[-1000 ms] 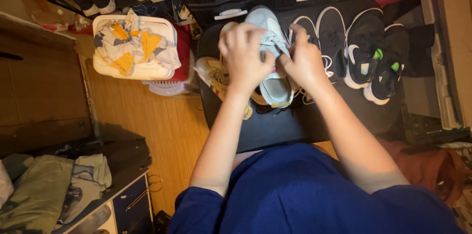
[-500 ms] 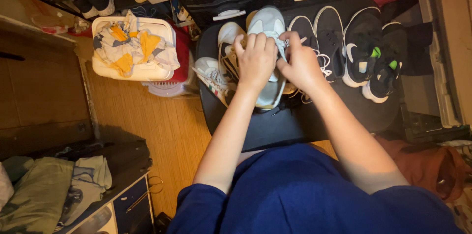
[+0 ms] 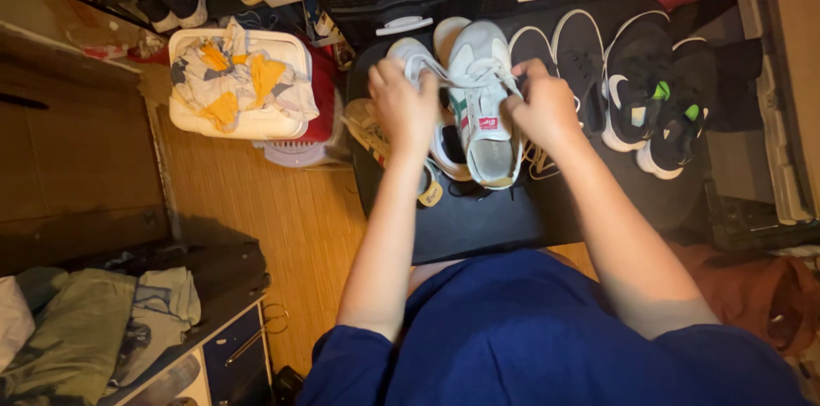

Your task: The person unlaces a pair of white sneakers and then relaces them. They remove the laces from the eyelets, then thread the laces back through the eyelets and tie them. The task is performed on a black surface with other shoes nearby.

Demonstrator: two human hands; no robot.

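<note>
Your left hand (image 3: 408, 103) and right hand (image 3: 540, 103) each pinch a lace of the pale sneaker (image 3: 480, 107); the white basket (image 3: 231, 120) far left holds crumpled cloths (image 3: 235, 73).

Matt cloth sneaker (image 3: 481, 107) (woven floor (image 3: 273, 227))

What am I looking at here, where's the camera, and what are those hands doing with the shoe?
There is no machine here. The picture comes from a camera worn on a person's head, looking down past a blue shirt at their own two bare hands. The left hand and right hand each pinch the white laces of a pale grey sneaker, held above a black mat. On the mat lie more shoes, including a pair of dark sneakers to the right. To the left, a white basket of crumpled cloth sits on the wooden floor.
</note>
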